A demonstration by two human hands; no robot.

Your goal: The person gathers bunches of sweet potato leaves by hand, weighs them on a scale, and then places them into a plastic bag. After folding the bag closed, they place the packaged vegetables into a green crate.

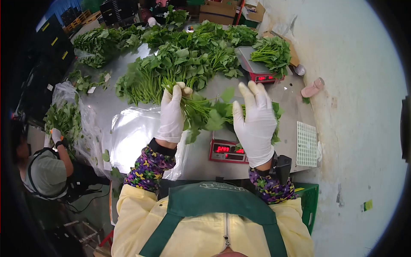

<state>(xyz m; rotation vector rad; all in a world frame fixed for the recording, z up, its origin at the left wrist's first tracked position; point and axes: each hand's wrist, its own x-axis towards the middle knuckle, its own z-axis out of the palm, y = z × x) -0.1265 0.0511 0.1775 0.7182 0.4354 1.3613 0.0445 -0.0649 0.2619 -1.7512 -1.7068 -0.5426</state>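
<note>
My left hand, in a white glove, is closed around the stem ends of a bunch of leafy greens. The leaves of this bunch point right, above a red digital scale whose lit display seems to read 0.289. Over the leafy end is my right hand, also gloved, with its fingers stretched out and apart; its palm side is hidden. Just beyond my hands lies a large pile of the same greens. Under and beside my left forearm are clear plastic bags.
A second red scale carries a bunch of greens at the back right. By the wall are a pink bottle and a white perforated tray. At left, a co-worker handles greens in a plastic bag. Cardboard boxes stand behind.
</note>
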